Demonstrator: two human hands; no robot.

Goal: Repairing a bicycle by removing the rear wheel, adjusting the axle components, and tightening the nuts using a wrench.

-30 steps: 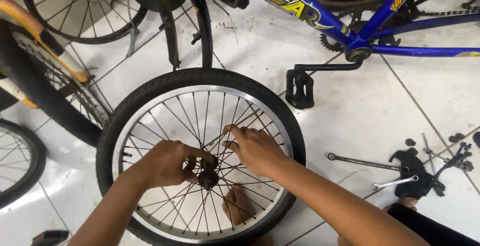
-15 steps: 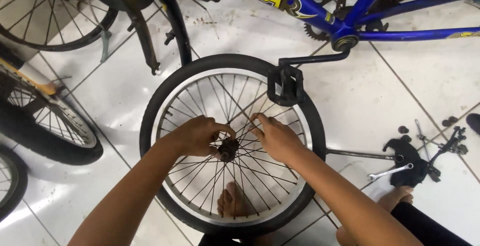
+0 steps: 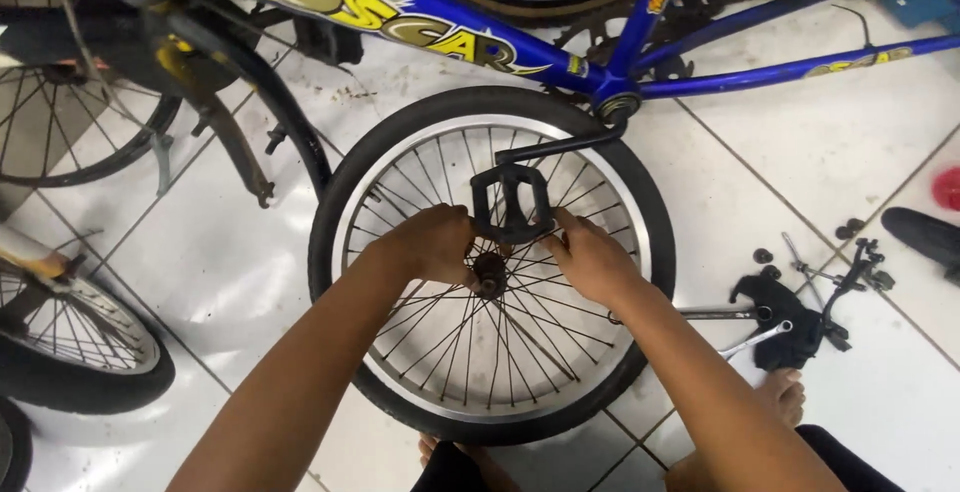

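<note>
- Looking down from a head-worn camera at a bicycle wheel (image 3: 490, 262) that stands upright on a white tiled floor (image 3: 230, 252), black tyre around a silver rim with thin spokes.
- Both hands meet at the middle of the wheel, 1 on each side of the dark hub (image 3: 489, 272).
- The left hand (image 3: 432, 244) curls its fingers in among the spokes at the hub's left side; it seems to be gripping the axle end, though the fingers hide exactly what they close on.
- The right hand (image 3: 592, 257) is closed the same way against the hub's right side, fingertips pressed among the spokes.
- A black pedal (image 3: 512, 202) on its crank arm hangs in front of the wheel's upper half, just above the hands.
- That pedal belongs to a blue bicycle frame (image 3: 560, 57) with yellow lettering, which runs across the top of the view behind the wheel.
- 2 other spoked wheels sit at the left edge, 1 upper (image 3: 75, 122) and 1 lower (image 3: 70, 342).
- To the right of the wheel, on the tiles, lie a spanner (image 3: 755, 340), a black bracket-like part (image 3: 785, 327) and some small nuts (image 3: 765, 255).
- A bare foot (image 3: 782, 397) shows at the lower right, near the tools.
</note>
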